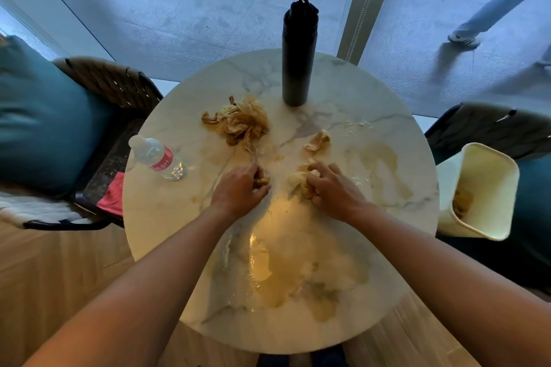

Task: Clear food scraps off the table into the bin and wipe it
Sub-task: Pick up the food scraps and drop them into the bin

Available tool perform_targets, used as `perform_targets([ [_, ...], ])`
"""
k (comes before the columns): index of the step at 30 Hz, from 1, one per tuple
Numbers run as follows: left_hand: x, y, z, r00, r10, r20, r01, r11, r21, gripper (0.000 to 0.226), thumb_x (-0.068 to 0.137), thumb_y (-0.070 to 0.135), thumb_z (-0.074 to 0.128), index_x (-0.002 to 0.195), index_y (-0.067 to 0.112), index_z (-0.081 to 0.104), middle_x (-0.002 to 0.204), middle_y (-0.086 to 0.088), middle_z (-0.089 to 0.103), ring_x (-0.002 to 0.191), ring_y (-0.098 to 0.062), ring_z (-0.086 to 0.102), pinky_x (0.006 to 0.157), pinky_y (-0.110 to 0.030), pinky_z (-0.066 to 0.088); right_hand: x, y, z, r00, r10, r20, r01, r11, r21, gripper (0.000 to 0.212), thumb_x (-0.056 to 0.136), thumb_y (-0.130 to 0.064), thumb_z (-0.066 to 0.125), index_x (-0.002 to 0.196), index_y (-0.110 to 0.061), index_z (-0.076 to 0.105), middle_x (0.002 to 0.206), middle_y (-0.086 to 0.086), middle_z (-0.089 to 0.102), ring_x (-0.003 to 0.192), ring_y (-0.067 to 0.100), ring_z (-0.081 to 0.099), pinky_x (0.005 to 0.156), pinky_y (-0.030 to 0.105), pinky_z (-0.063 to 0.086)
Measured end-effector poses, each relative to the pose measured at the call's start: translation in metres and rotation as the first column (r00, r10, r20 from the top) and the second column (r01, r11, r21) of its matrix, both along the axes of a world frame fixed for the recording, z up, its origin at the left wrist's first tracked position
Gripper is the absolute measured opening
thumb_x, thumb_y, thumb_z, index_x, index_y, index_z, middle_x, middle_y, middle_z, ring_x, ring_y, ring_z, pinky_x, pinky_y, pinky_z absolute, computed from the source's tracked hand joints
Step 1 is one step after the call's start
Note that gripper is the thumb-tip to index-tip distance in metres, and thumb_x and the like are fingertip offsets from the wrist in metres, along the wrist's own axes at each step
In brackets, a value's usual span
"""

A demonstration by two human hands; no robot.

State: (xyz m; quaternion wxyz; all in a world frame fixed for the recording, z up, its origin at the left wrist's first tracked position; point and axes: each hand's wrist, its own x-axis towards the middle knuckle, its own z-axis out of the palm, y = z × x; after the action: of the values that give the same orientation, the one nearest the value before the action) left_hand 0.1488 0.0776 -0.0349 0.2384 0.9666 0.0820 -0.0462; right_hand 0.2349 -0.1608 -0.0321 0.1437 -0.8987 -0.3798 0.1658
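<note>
Marble-patterned and round, the table [372, 92] stood by a window, smeared with wet yellowish spills. 2 bottles stood on it: 1 black flask [299, 53], 1 clear plastic bottle [158, 158]. 4 crumpled scraps lay there; the left hand [238, 185] gripped 1 small scrap [262, 180], the right hand [334, 185] clutched another scrap [298, 180]. 1 cream bin [477, 191] stood tilted at the right edge.

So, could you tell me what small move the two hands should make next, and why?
Probably lift both handfuls: the left hand and right hand each grip crumpled, stained scraps, and the cream plastic bin stands open beside the round marble table.
</note>
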Motion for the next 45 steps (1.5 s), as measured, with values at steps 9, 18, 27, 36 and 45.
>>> perform_targets([
  [9,-0.005,-0.024,0.017,0.999,-0.019,0.036,0.019,1.000,0.015,0.027,0.091,0.042,0.068,0.102,0.021,0.055,0.088,0.003,0.061,0.079,-0.021,0.058,0.074,-0.036,0.049,-0.007,-0.026,0.011,0.961,-0.186,-0.205,0.233,0.943,0.236,0.036,0.092,-0.025,0.071,0.124,-0.016,0.059,0.095,0.002,0.065,0.079,0.020,0.062,0.071,0.034,0.052],
  [18,0.011,-0.076,0.041,0.987,-0.153,0.051,0.154,0.987,-0.032,0.037,0.088,0.056,0.063,0.111,0.028,0.064,0.104,0.004,0.065,0.094,-0.016,0.062,0.087,-0.041,0.055,-0.017,-0.093,0.033,0.947,-0.298,-0.119,0.320,0.906,0.279,0.012,0.087,-0.012,0.075,0.099,-0.011,0.074,0.099,0.001,0.063,0.087,0.020,0.061,0.080,0.029,0.050],
  [27,0.035,-0.168,0.058,0.948,-0.287,0.135,0.272,0.955,0.117,0.031,0.090,0.056,0.065,0.111,0.035,0.071,0.122,0.002,0.048,0.117,-0.024,0.040,0.095,-0.042,0.039,-0.031,-0.188,0.054,0.858,-0.477,-0.192,0.514,0.798,0.315,0.021,0.091,-0.025,0.074,0.110,-0.016,0.073,0.106,-0.001,0.071,0.090,0.013,0.065,0.084,0.029,0.055],
  [36,0.061,-0.262,0.054,0.907,-0.388,0.161,0.410,0.902,-0.136,0.026,0.090,0.032,0.074,0.109,0.014,0.072,0.104,-0.002,0.061,0.079,-0.007,0.062,0.072,-0.018,0.052,-0.038,-0.281,0.055,0.746,-0.647,-0.162,0.663,0.693,0.285,0.019,0.091,-0.023,0.074,0.107,-0.014,0.072,0.106,0.001,0.072,0.095,0.017,0.066,0.086,0.029,0.052],
  [45,0.101,-0.352,0.045,0.841,-0.507,0.189,0.537,0.824,-0.182,0.022,0.092,0.033,0.071,0.108,0.018,0.069,0.105,-0.001,0.067,0.089,-0.011,0.064,0.076,-0.036,0.060,-0.005,-0.355,0.056,0.598,-0.785,-0.159,0.783,0.530,0.327,0.030,0.089,-0.030,0.076,0.109,-0.021,0.056,0.103,0.003,0.068,0.090,0.018,0.066,0.078,0.029,0.052],
])
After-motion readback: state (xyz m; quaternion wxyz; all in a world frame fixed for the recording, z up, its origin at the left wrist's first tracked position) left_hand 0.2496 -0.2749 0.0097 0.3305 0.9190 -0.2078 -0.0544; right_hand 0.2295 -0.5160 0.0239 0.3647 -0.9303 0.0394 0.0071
